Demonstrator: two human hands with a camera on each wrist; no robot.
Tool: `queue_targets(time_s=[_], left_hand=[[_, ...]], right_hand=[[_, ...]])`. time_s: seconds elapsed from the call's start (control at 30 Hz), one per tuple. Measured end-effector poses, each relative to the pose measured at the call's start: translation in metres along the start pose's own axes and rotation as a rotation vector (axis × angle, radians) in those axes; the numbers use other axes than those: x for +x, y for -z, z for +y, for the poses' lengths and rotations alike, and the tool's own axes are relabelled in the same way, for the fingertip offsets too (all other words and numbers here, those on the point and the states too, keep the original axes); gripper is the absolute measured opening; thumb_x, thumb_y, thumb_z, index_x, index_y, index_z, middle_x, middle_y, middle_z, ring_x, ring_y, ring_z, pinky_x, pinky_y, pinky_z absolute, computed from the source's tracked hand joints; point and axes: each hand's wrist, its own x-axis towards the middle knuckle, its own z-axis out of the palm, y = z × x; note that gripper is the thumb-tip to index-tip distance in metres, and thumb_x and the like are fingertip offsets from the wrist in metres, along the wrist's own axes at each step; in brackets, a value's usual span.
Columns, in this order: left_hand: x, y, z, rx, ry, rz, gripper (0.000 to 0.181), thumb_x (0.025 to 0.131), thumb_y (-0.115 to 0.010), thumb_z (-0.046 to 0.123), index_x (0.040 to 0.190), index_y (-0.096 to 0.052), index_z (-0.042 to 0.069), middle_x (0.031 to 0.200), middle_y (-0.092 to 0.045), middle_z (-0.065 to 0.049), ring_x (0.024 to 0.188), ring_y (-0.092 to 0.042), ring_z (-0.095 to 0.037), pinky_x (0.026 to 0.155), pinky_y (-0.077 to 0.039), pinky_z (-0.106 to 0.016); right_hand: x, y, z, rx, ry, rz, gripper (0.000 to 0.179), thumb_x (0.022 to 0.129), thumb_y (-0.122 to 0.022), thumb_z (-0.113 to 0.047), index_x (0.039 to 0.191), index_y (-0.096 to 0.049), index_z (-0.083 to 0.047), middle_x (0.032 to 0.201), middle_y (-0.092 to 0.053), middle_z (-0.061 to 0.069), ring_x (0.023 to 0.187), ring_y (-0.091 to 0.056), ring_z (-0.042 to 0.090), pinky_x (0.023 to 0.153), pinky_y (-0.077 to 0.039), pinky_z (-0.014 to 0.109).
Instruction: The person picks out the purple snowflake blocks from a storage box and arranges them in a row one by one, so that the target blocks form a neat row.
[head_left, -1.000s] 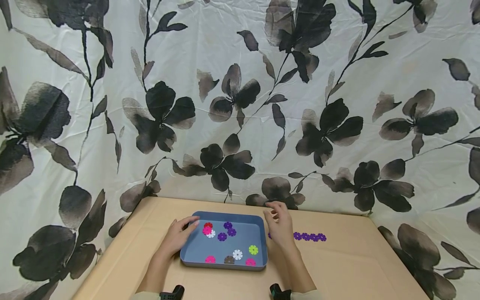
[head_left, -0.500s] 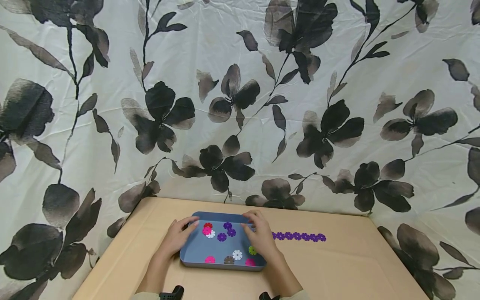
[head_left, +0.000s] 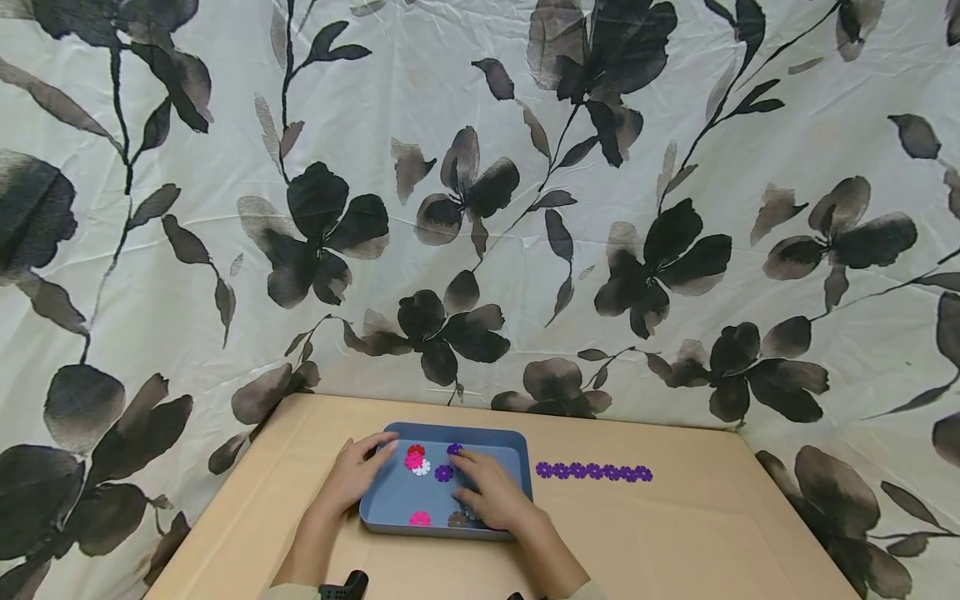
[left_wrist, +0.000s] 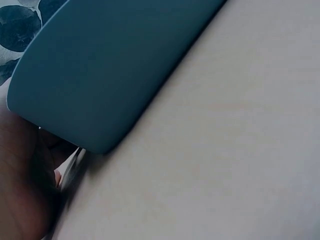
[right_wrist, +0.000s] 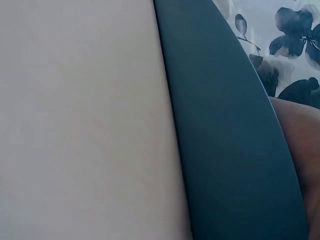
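Observation:
A blue-grey tray (head_left: pixel 405 500) sits on the table with small flower-shaped plastic discs in it. My left hand (head_left: pixel 352 477) holds the tray at its far left corner, finger and thumb over the rim. In the left wrist view, part of this hand (left_wrist: pixel 20 170) shows behind the tray wall. My right hand (head_left: pixel 491 490) reaches over the tray, thumb and fingers apart, fingertips beside a purple disc (head_left: pixel 454 448). Another purple disc (head_left: pixel 444 473) lies just left of them. Whatever lies under the fingers is hidden. The right wrist view shows mostly tray wall (right_wrist: pixel 225 125).
On the table (head_left: pixel 675 533), right of the tray, runs a straight row of purple discs (head_left: pixel 593 472). Red (head_left: pixel 416 451), pink (head_left: pixel 420 518), white (head_left: pixel 422 468) and brown (head_left: pixel 457 519) discs also lie in the tray. A flower-print cloth (head_left: pixel 547 333) hangs behind.
My right hand has moved left from beside the purple row, across the tray's right rim, down to the purple discs. It now covers the green disc. The left hand has stayed in place.

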Motion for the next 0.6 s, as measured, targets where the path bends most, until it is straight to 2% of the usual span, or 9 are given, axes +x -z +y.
queue_targets(time_s=[0.1,0.17,0.4,0.6], left_hand=[[0.0001,-0.0005,-0.001,-0.003,0.003,0.003,0.044,0.104,-0.063,0.043,0.137,-0.068,0.014,0.146,-0.062,-0.018,0.147,-0.045,-0.044,0.131,0.002,-0.062],[0.0006,-0.0008,-0.0017,-0.003,0.006,0.002,0.044,0.104,-0.063,0.043,0.137,-0.068,0.015,0.146,-0.062,-0.017,0.147,-0.045,-0.044,0.132,0.003,-0.061],[0.0002,-0.0013,-0.0018,0.005,-0.005,0.006,0.045,0.104,-0.062,0.045,0.137,-0.069,0.015,0.147,-0.062,-0.018,0.147,-0.045,-0.044,0.131,0.002,-0.062],[-0.0011,-0.0044,-0.0039,0.017,-0.026,0.034,0.043,0.104,-0.063,0.042,0.135,-0.07,0.013,0.143,-0.064,-0.019,0.144,-0.048,-0.045,0.131,-0.001,-0.064]], right_hand=[[-0.0006,-0.0034,0.0005,-0.055,0.027,-0.056,0.053,0.105,-0.063,-0.028,0.154,-0.052,-0.013,0.163,-0.046,0.01,0.148,-0.045,0.034,0.121,-0.039,0.06],[-0.0008,-0.0043,0.0002,-0.067,0.028,-0.057,0.049,0.106,-0.061,-0.028,0.152,-0.054,-0.013,0.161,-0.049,0.008,0.147,-0.047,0.032,0.12,-0.04,0.06],[0.0006,-0.0038,-0.0004,-0.125,-0.003,0.032,0.033,0.103,-0.066,-0.02,0.136,-0.07,-0.016,0.141,-0.065,0.002,0.129,-0.057,0.024,0.113,-0.049,0.049],[-0.0007,-0.0039,0.0024,-0.084,-0.001,0.117,0.027,0.098,-0.067,-0.003,0.12,-0.078,-0.014,0.121,-0.07,0.0,0.117,-0.062,0.022,0.105,-0.054,0.044]])
